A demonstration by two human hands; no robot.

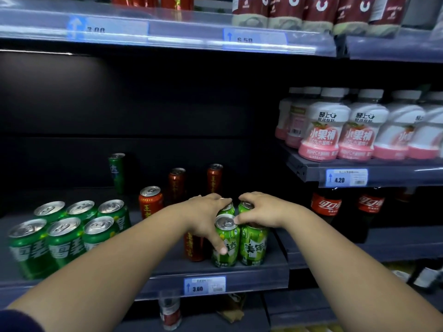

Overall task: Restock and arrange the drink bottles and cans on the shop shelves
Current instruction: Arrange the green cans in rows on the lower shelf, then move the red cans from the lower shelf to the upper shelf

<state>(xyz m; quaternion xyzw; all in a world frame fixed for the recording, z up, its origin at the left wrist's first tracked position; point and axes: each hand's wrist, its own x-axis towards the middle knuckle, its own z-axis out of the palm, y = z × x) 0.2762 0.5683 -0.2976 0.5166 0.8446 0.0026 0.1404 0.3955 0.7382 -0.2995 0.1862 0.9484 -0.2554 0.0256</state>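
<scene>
Both hands, left hand (206, 212) and right hand (261, 209), clamp the light green cans (239, 245) mid-frame, lining them up; next, nudge them straight.

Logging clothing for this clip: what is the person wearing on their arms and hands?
Both forearms are bare. The left hand and right hand wear no gloves. A dark navy sleeve edge shows on the left upper arm at the bottom corner. No watch or wristband is visible.

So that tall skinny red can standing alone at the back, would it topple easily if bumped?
Probably. The tall red can looks narrow for its height and stands free, nothing beside it, so a nudge near the top could tip it. Once down, its round body would likely roll. It seems rigid metal, so it shouldn't flex.
</scene>
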